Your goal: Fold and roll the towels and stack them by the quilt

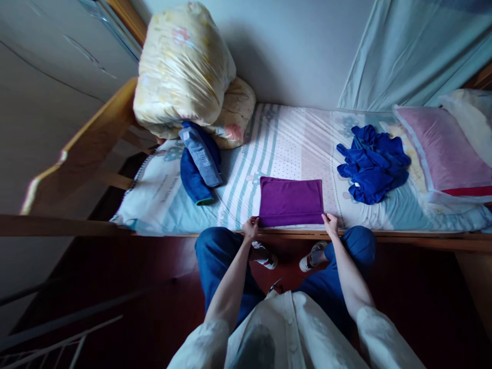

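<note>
Purple cloth (290, 201), folded into a flat rectangle, is lying on the striped sheet of the bed (292, 138) right at its near edge, with its long axis running left to right along the wooden bed rail (403, 237). The person is standing against that rail and both hands are meeting the cloth's near corners — the left hand (250, 227) is pinching the near-left corner, the right hand (330, 223) is pinching the near-right corner, fingers closed on the fabric as far as the view is showing. The body of the cloth is lying away from the fingers, toward the wall, so each hand is sitting at one end of the near long edge, and neither is nearer than the other. Counting what is sharing the mattress: one purple cloth; one crumpled blue garment (372, 163) lying well apart to the right; one dark blue rolled bundle (200, 164) to the left, leaning against the bedding; two stuffed bedding bags (184, 66) stacked at the left end; and one pink pillow (446, 148) at the right end, with a pale cushion showing just behind it. Two hands are at work, and no other person is appearing in view.
</note>
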Available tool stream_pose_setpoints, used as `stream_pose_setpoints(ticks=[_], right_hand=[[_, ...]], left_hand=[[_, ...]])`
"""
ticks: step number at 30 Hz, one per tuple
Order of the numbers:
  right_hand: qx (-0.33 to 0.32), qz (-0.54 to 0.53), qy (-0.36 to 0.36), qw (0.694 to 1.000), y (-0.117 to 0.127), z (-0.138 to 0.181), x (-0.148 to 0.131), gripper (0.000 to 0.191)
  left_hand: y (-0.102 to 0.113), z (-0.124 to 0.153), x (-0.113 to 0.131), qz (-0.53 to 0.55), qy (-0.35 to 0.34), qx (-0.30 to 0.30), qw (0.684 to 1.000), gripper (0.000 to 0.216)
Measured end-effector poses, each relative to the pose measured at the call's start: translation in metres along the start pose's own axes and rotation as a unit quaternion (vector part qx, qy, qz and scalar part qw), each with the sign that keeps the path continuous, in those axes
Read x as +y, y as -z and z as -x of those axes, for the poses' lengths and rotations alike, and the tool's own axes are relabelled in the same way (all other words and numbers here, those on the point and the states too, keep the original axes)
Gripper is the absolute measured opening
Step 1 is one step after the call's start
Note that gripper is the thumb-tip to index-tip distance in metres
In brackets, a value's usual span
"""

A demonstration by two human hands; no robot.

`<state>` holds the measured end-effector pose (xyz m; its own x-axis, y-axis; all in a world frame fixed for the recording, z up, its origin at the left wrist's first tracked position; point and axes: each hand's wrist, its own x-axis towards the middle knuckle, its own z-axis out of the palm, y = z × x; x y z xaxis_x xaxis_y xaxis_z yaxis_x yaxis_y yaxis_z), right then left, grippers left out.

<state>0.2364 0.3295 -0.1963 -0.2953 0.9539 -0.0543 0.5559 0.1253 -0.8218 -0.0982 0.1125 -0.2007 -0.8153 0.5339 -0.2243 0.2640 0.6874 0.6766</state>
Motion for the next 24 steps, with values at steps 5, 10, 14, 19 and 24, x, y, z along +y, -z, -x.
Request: stream_pose_setpoints(ticks=[5,10,14,19,24], right_hand=[[-0.004,0.010,-0.016,1.000,-0.003,0.000,0.004,0.049],[-0.007,0.022,-0.026,0.999,-0.005,0.001,0.002,0.046],[-0.009,0.031,-0.028,0.999,-0.005,0.002,-0.001,0.041],[0.005,0.045,-0.031,0.998,0.001,0.006,-0.007,0.033],[0.066,0.142,0.071,0.985,0.002,0.020,-0.025,0.038]], left_hand=[[0.000,-0.001,0.000,-0.001,0.006,0.001,1.000,0.025],[0.001,0.000,0.002,-0.003,0.013,0.001,1.000,0.024],[0.001,0.001,0.003,-0.002,0.014,-0.003,1.000,0.022],[0.006,0.004,0.008,0.000,-0.012,-0.002,1.000,0.024],[0.011,0.014,0.017,-0.055,-0.207,0.002,0.977,0.032]])
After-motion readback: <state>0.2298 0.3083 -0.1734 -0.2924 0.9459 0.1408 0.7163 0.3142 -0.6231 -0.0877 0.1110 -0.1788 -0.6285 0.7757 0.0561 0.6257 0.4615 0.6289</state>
